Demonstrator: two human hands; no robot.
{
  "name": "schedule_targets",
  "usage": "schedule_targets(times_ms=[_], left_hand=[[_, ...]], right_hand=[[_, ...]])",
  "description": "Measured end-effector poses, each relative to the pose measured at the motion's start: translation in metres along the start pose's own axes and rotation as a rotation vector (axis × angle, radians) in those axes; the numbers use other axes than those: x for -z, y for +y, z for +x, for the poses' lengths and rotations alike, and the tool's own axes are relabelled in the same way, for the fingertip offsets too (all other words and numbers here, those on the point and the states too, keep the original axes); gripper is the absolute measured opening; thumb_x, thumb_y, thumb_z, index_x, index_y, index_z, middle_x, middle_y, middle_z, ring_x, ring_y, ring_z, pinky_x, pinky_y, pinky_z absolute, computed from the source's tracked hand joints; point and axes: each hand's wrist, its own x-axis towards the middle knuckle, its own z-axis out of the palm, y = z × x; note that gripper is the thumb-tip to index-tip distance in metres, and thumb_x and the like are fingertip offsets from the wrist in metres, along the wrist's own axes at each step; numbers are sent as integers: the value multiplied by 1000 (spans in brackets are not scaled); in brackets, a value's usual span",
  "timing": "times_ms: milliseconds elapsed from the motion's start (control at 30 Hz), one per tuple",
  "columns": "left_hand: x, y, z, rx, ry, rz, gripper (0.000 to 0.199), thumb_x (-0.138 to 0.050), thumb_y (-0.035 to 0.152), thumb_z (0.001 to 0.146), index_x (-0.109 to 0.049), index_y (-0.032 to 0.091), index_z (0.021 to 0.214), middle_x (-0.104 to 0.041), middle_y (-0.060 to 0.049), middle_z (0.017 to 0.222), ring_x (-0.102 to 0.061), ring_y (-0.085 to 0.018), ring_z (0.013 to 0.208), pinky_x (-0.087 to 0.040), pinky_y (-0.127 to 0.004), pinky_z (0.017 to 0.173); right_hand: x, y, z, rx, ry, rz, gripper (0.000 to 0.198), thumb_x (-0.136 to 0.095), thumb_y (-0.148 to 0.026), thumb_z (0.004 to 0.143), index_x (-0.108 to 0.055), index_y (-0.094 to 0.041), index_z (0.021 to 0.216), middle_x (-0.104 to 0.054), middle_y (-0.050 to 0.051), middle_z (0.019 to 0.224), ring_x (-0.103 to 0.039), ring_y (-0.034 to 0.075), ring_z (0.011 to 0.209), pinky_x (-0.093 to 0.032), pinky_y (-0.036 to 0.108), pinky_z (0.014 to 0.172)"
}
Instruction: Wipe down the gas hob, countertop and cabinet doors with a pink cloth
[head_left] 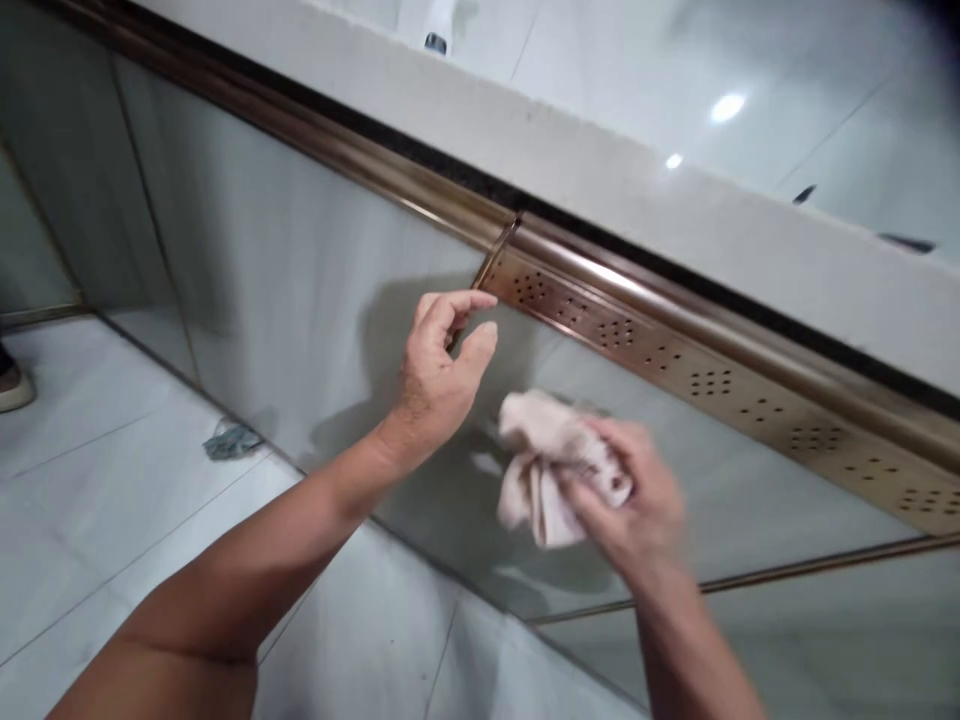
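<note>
A crumpled pale pinkish cloth with dark marks (pixel 544 455) is bunched in my right hand (pixel 637 490), whose fingers close around it; motion blurs them. It is in front of the grey-white glossy panel, below a perforated bronze metal strip (pixel 652 355). At the strip's left end, my left hand (pixel 446 365) is raised, with thumb and index finger apart and the other fingers curled. Its index fingertip is at the strip's lower left corner; whether it touches the metal I cannot tell. No object shows between those fingers.
Above the strip runs a pale stone counter edge (pixel 585 140) with dark items on the surface behind it. A plain bronze rail (pixel 337 140) continues left. On the tiled floor lies a crumpled bluish-grey cloth-like thing (pixel 232 440). A person's shoe (pixel 15 390) shows at far left.
</note>
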Motion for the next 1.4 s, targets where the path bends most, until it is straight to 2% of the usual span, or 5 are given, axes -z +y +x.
schedule_targets(times_ms=[233, 567, 867, 1067, 1400], left_hand=[[-9, 4, -3, 41, -34, 15, 13, -54, 20, 95, -60, 22, 106, -65, -3, 114, -61, -14, 109, -52, -30, 93], [-16, -3, -9, 51, -50, 83, 18, -47, 30, 101, -60, 30, 113, -61, 1, 117, -60, -18, 118, -54, -38, 94], [-12, -6, -17, 40, -132, 4, 13, -56, 18, 90, -62, 23, 100, -65, -1, 106, -61, -14, 100, -51, -31, 92], [-19, -18, -21, 44, -232, -31, 15, -56, 18, 86, -64, 21, 98, -66, -2, 101, -61, -13, 92, -50, -28, 87], [-32, -3, -25, 43, -262, 7, 14, -57, 23, 87, -65, 22, 99, -66, -1, 99, -60, -14, 88, -50, -29, 83]], right_hand=[[-64, 14, 31, 209, 373, -329, 38, -67, -35, 91, -62, -28, 128, -50, 10, 134, -40, 32, 134, -34, 56, 107], [-238, -4, -136, 285, -700, 55, 44, -45, -10, 95, -58, -29, 132, -55, 6, 139, -38, 25, 139, -29, 48, 114], [-146, 49, -257, 173, -1024, -1, 15, -71, -13, 73, -69, -20, 85, -67, 5, 98, -60, 23, 96, -48, 35, 85], [-74, 55, -216, -201, -815, 2, 18, -57, -25, 92, -64, -19, 107, -59, 9, 109, -54, 20, 97, -44, 31, 84], [-139, 11, -140, 261, -481, -290, 19, -50, -32, 101, -62, -32, 116, -52, 0, 139, -38, 26, 126, -36, 43, 95]])
